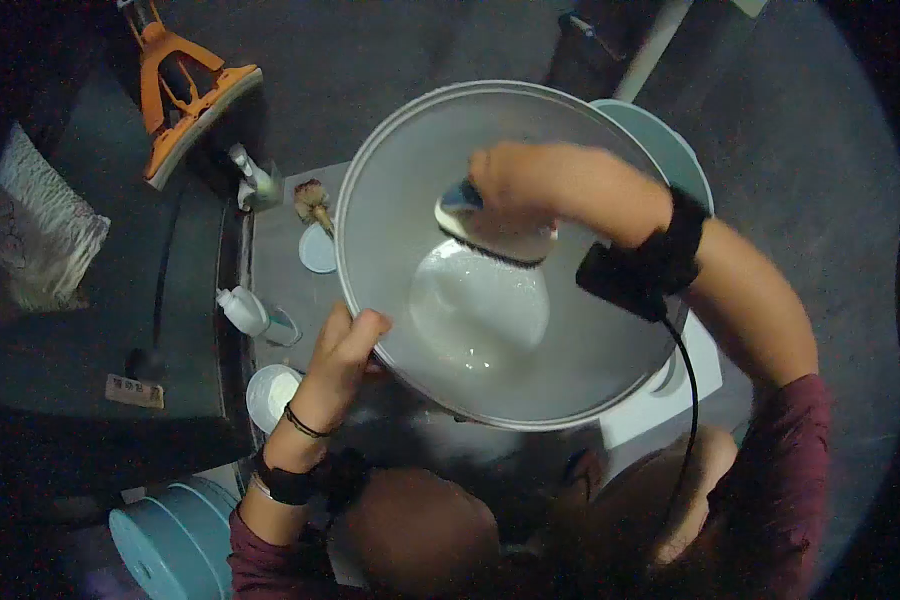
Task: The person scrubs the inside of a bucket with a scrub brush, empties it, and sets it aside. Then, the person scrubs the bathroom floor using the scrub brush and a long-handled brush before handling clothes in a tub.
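A large, round, pale grey tub [595, 340] is tilted toward me above my knees, with shiny, whitish liquid [475, 310] at its bottom. My left hand [348, 345] is closed on the tub's near left rim, thumb over the edge. Inside the tub, my right hand [520, 185] grips a scrubbing brush [470, 225] with a white and blue body. Its dark bristles face the tub's inner wall, just above the liquid. The hand is slightly blurred, and its fingertips are partly hidden behind the brush and palm.
Left of the tub are a small brush [313, 203], a light blue lid [318, 250], a spray bottle [257, 185], a white bottle [255, 315] and a cup of white powder [273, 398]. An orange mop head [175, 85] stands far left. A teal bucket [675, 145] sits behind the tub.
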Motion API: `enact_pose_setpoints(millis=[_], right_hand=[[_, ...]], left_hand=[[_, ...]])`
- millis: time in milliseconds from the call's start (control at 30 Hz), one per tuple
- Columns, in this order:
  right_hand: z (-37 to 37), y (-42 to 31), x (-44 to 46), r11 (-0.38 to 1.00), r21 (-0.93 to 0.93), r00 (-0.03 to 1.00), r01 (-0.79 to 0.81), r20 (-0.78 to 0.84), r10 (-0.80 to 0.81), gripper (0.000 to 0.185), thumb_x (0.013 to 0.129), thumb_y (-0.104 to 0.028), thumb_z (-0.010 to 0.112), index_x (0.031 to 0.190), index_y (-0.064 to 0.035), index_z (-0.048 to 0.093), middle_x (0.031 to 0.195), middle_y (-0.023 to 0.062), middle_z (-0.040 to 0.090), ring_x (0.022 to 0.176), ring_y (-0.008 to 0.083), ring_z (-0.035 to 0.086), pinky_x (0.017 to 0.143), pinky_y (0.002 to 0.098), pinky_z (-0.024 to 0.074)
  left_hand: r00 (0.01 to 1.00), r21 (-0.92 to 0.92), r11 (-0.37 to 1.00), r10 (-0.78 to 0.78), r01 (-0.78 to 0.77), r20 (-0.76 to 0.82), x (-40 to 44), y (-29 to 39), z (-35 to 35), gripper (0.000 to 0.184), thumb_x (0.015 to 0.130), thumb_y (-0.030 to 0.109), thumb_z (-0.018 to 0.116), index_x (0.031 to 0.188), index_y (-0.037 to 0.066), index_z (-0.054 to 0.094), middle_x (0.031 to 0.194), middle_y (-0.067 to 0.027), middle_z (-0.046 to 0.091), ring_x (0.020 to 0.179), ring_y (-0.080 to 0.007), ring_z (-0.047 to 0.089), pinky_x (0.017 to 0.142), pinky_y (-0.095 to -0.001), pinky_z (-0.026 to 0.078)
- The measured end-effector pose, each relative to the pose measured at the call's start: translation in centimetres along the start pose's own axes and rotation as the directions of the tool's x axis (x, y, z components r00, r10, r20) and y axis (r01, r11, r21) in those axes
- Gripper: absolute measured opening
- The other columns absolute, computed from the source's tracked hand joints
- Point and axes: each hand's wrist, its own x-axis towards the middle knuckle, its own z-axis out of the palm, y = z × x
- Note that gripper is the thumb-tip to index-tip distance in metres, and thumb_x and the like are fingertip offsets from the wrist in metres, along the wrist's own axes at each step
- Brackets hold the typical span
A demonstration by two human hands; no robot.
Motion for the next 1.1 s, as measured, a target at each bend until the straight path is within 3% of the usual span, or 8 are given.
enact_pose_setpoints(millis=[67, 133, 267, 633, 867, 967, 1067, 1100], right_hand=[[2.5, 2.0, 0.7, 0.992, -0.055, 0.967, 0.113, -0.221, -0.123, 0.025, 0.069, -0.028, 0.055, 0.077, -0.006, 0.063, 0.074, 0.0137, 0.061, 0.069, 0.0285, 0.06, 0.058, 0.0355, 0.0478], [2.0, 2.3, 1.1, 0.982, -0.18, 0.98, -0.051, 0.18, 0.084, 0.046, 0.073, -0.038, 0.054, 0.095, 0.0021, 0.055, 0.083, 0.019, 0.06, 0.075, 0.0299, 0.06, 0.066, 0.0363, 0.0483], [0.0, 2.7, 0.3, 0.951, -0.163, 0.936, -0.264, 0.194, 0.293, 0.047, 0.071, -0.039, 0.056, 0.095, 0.0021, 0.055, 0.084, 0.0183, 0.06, 0.078, 0.0299, 0.06, 0.068, 0.0368, 0.0477], [-5.1, 8.8, -7.5, 0.908, 0.297, 0.9, -0.295, -0.232, 0.369, 0.037, 0.071, -0.029, 0.051, 0.083, 0.0064, 0.057, 0.07, 0.0197, 0.058, 0.065, 0.0261, 0.058, 0.06, 0.0352, 0.0455], [-3.5, 15.1, -17.2, 0.68, 0.733, 0.718, 0.027, -0.487, 0.497, 0.031, 0.076, -0.027, 0.047, 0.081, 0.0023, 0.055, 0.071, 0.0077, 0.056, 0.065, 0.0142, 0.052, 0.06, 0.0275, 0.0422], [-1.8, 16.7, -23.8, 0.596, 0.802, 0.651, 0.044, -0.476, 0.592, 0.029, 0.078, -0.024, 0.046, 0.086, 0.0019, 0.055, 0.074, 0.0062, 0.056, 0.066, 0.0131, 0.052, 0.062, 0.0268, 0.0427], [0.7, 17.9, -29.4, 0.496, 0.868, 0.562, 0.019, -0.42, 0.713, 0.026, 0.079, -0.02, 0.046, 0.09, 0.0026, 0.053, 0.073, 0.0058, 0.055, 0.067, 0.011, 0.052, 0.06, 0.0242, 0.0435], [1.9, 18.5, -31.2, 0.478, 0.878, 0.532, 0.02, -0.414, 0.739, 0.026, 0.079, -0.02, 0.046, 0.09, 0.0026, 0.053, 0.073, 0.0058, 0.055, 0.067, 0.011, 0.052, 0.06, 0.0242, 0.0435]], left_hand=[[0.999, 0.025, 0.999, 0.035, -0.036, 0.023, 0.6, 0.6, 0.2, 0.037, 0.075, 0.033, 0.047, 0.093, 0.0, 0.048, 0.075, -0.0042, 0.049, 0.064, -0.0108, 0.047, 0.051, -0.0225, 0.039], [0.982, -0.066, 0.997, -0.035, 0.048, 0.184, 1.6, 1.2, 0.2, 0.035, 0.075, 0.029, 0.048, 0.092, -0.002, 0.048, 0.076, -0.0053, 0.05, 0.063, -0.0096, 0.048, 0.05, -0.0201, 0.038], [0.949, -0.115, 0.99, -0.037, 0.077, 0.312, 4.5, 1.7, 0.6, 0.034, 0.076, 0.026, 0.049, 0.093, -0.003, 0.047, 0.078, -0.0054, 0.051, 0.063, -0.0091, 0.05, 0.051, -0.0186, 0.04], [0.925, 0.113, 0.952, -0.303, 0.284, 0.229, 4.6, 5.3, -0.5, 0.043, 0.079, 0.033, 0.053, 0.104, -0.001, 0.047, 0.088, -0.0083, 0.055, 0.07, -0.0127, 0.057, 0.064, -0.0236, 0.049], [0.99, 0.076, 0.99, -0.121, 0.116, 0.077, 5.4, 6.6, 1.4, 0.035, 0.075, 0.032, 0.05, 0.094, 0.002, 0.053, 0.077, -0.0051, 0.057, 0.065, -0.0127, 0.057, 0.053, -0.0243, 0.048], [0.997, 0.2, 0.979, 0.027, -0.04, 0.066, 5.1, 10.9, 4.2, 0.033, 0.075, 0.031, 0.05, 0.09, 0.002, 0.052, 0.074, -0.0055, 0.056, 0.06, -0.0121, 0.055, 0.05, -0.0236, 0.046], [0.975, 0.616, 0.763, 0.216, -0.195, 0.042, 5.8, 16.6, 8.1, 0.033, 0.075, 0.033, 0.052, 0.066, 0.001, 0.051, 0.052, -0.0017, 0.048, 0.041, -0.0107, 0.048, 0.039, -0.0225, 0.039], [0.964, 0.588, 0.782, 0.265, -0.206, -0.016, 6.0, 17.3, 10.4, 0.035, 0.075, 0.033, 0.053, 0.061, 0.001, 0.051, 0.046, -0.0006, 0.044, 0.037, -0.0102, 0.046, 0.036, -0.0229, 0.036]])
